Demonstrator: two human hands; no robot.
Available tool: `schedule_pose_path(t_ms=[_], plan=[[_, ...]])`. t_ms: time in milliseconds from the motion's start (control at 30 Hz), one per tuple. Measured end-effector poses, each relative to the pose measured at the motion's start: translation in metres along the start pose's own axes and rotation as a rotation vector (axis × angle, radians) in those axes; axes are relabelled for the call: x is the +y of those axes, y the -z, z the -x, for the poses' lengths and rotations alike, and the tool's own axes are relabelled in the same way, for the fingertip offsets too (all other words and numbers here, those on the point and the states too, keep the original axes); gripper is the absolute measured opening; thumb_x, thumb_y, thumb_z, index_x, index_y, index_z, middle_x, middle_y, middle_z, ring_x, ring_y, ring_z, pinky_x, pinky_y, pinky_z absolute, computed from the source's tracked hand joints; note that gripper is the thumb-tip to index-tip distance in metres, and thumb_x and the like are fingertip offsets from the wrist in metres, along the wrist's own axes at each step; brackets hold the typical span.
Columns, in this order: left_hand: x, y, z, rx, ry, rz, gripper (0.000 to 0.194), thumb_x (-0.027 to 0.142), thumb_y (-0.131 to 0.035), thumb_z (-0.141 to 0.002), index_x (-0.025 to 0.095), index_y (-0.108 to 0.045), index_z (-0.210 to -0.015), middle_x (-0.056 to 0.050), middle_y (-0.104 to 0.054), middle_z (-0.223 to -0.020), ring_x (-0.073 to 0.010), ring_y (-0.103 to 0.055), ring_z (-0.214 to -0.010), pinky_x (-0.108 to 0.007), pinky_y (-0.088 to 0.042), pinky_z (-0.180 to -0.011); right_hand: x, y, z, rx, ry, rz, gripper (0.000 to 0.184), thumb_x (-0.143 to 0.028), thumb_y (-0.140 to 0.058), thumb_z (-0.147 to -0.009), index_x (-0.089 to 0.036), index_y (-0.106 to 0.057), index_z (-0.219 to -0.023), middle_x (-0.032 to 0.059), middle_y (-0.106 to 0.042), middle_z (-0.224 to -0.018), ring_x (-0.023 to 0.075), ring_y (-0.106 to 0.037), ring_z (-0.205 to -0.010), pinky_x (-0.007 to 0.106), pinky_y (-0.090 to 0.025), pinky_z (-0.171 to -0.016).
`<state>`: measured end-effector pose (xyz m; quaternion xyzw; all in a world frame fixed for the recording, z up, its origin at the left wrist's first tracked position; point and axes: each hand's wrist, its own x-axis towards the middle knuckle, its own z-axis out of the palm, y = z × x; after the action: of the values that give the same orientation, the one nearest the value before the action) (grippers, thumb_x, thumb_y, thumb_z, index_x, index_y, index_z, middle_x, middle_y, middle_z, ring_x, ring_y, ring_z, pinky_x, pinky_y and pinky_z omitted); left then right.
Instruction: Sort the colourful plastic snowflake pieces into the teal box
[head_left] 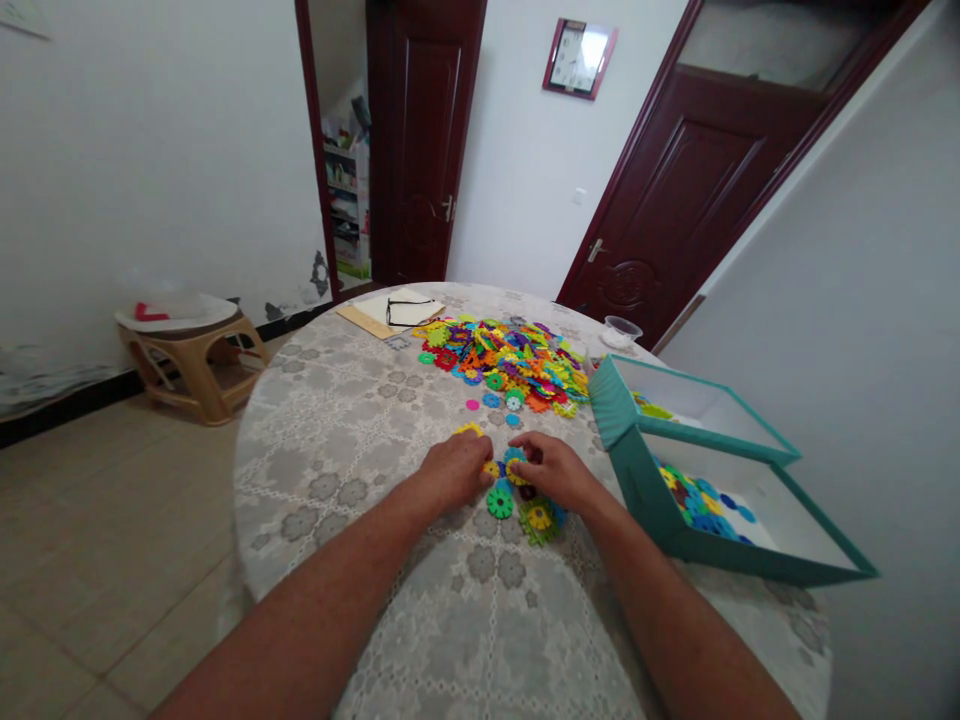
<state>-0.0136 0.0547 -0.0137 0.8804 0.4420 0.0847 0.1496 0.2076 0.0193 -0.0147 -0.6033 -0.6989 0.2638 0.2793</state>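
Note:
My left hand (456, 468) is closed at the table's middle, its fingertips pinching a small yellow notched disc (491, 468). Facing it, my right hand (555, 470) has thumb and fingers closed on a yellow gear-shaped disc (516, 471), with blue pieces right behind it. Just below the fingers lies a green notched disc (499, 503). Under my right hand sits a cluster with a yellow-green piece (538, 522), partly covered. Another yellow piece (470, 429) shows beyond my left knuckles. Whether the pieces between my hands are joined, I cannot tell.
A heap of colourful plastic pieces (517, 360) spreads across the far side of the round table (322, 430). Eyeglasses (409, 312) rest on papers beyond it. At right stands an opened teal box (652, 500) with more pieces inside. A clear plastic bowl (622, 329) sits behind.

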Motion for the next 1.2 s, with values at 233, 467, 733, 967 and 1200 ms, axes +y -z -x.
schedule_pose_path(t_ms=[233,467,733,967,1200], plan=[[0.001,0.013,0.005,-0.02,-0.015,0.053,0.02,0.026,-0.063,-0.087,0.026,-0.059,-0.106,-0.006,-0.068,-0.114,-0.0237,-0.065,-0.101,-0.031,-0.048,-0.079,-0.017,0.002,0.022,0.146,-0.014,-0.015,0.02,-0.038,-0.06,-0.095,-0.021,-0.068,-0.101,0.002,-0.07,-0.087,0.019,-0.063,-0.078,0.029,-0.049,-0.071],[-0.001,0.014,0.004,-0.028,-0.063,0.072,0.013,0.023,-0.059,-0.087,0.025,-0.059,-0.1,-0.005,-0.068,-0.105,-0.0233,-0.061,-0.098,-0.032,-0.045,-0.08,-0.023,0.057,0.046,0.485,-0.062,-0.108,0.043,-0.058,-0.062,-0.094,-0.02,-0.067,-0.113,0.0048,-0.073,-0.091,0.0219,-0.066,-0.079,0.031,-0.05,-0.069],[-0.009,0.013,0.003,0.01,-0.113,0.044,0.012,0.019,-0.057,-0.087,0.024,-0.063,-0.097,-0.008,-0.067,-0.105,-0.0242,-0.059,-0.098,-0.035,-0.045,-0.087,0.008,0.133,0.086,0.994,-0.072,0.564,0.035,-0.052,-0.06,-0.095,-0.019,-0.068,-0.098,0.0066,-0.068,-0.084,0.0226,-0.06,-0.074,0.035,-0.043,-0.072],[-0.012,0.022,0.005,-0.035,-0.024,-0.001,0.014,0.024,-0.06,-0.087,0.023,-0.066,-0.1,-0.01,-0.068,-0.107,-0.0255,-0.061,-0.099,-0.035,-0.044,-0.085,0.036,0.14,0.088,1.031,-0.147,0.755,0.022,-0.031,-0.055,-0.093,-0.017,-0.068,-0.102,0.0146,-0.07,-0.096,0.0293,-0.06,-0.091,0.04,-0.045,-0.082],[-0.015,0.028,0.007,-0.089,-0.003,0.0,0.02,0.031,-0.061,-0.088,0.025,-0.067,-0.107,-0.008,-0.069,-0.11,-0.0239,-0.064,-0.097,-0.032,-0.045,-0.081,-0.006,0.122,0.082,0.73,0.034,0.531,0.021,-0.029,-0.052,-0.099,-0.02,-0.071,-0.1,0.0105,-0.072,-0.098,0.0254,-0.064,-0.092,0.037,-0.047,-0.087]])
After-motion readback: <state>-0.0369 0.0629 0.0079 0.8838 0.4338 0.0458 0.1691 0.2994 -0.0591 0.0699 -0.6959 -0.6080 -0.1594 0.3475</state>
